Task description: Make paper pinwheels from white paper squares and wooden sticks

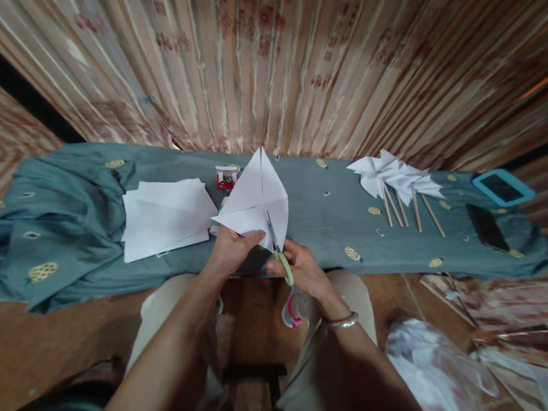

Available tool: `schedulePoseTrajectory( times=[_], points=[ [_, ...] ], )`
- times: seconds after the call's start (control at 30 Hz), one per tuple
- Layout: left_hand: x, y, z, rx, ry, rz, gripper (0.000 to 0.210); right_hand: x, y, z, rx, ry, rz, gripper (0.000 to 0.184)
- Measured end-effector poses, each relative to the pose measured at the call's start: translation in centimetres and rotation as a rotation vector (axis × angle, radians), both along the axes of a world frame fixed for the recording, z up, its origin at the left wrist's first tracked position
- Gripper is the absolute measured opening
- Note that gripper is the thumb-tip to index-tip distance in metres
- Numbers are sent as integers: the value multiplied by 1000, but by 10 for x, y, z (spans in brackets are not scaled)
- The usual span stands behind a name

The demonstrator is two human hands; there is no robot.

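Observation:
My left hand (234,248) pinches the near left edge of a white paper sheet (256,191), its thumb lying on top. A slit runs inward from the sheet's far corner, and creases cross its middle. In my right hand (303,265) is a pair of scissors (284,265) with light green handles. Its blades reach over the near corner of the sheet, pointing toward the middle. To the left lies a stack of white paper (167,215). Just behind the held sheet sits a small red and white box (227,178) with small metal pieces inside.
Several paper pinwheels (398,177) on wooden sticks lie to the right on the green cloth (311,215). Beyond them are a blue-framed tablet (504,187) and a dark phone (486,226). A clear plastic bag (436,379) stands on the floor, right. A patterned curtain (276,65) hangs behind.

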State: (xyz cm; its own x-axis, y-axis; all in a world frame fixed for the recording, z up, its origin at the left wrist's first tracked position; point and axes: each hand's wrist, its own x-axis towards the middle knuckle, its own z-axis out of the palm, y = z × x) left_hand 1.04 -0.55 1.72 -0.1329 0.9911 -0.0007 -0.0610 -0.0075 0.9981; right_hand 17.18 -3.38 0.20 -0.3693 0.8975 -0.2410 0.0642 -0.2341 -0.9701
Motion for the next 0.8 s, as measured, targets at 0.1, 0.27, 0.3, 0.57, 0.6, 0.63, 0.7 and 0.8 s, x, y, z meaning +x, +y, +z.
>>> schedulePoseTrajectory(
  times=[0.1,0.27,0.3,0.57,0.6,0.63,0.7,0.8],
  points=[
    [0,-1,2,-16,-44,-5,34,1,0,-2,12,-7,1,49],
    [1,-2,4,-49,-132,2,38,1,0,-1,8,-16,0,48],
    [1,-2,3,-54,-149,1,38,1,0,0,6,-12,-2,48],
    [2,-2,4,-46,-166,2,39,-2,1,1,-25,34,-8,49],
    [2,-2,5,-43,-171,-1,39,-2,1,1,-29,38,-9,49],
    [2,-2,5,-44,-179,-4,38,-2,1,0,-29,41,-10,49],
    [3,-2,5,-52,-200,-9,38,-2,0,0,-22,44,-13,49],
    [3,-2,6,-62,-222,-7,37,-2,0,1,-15,55,-15,47]
  ],
)
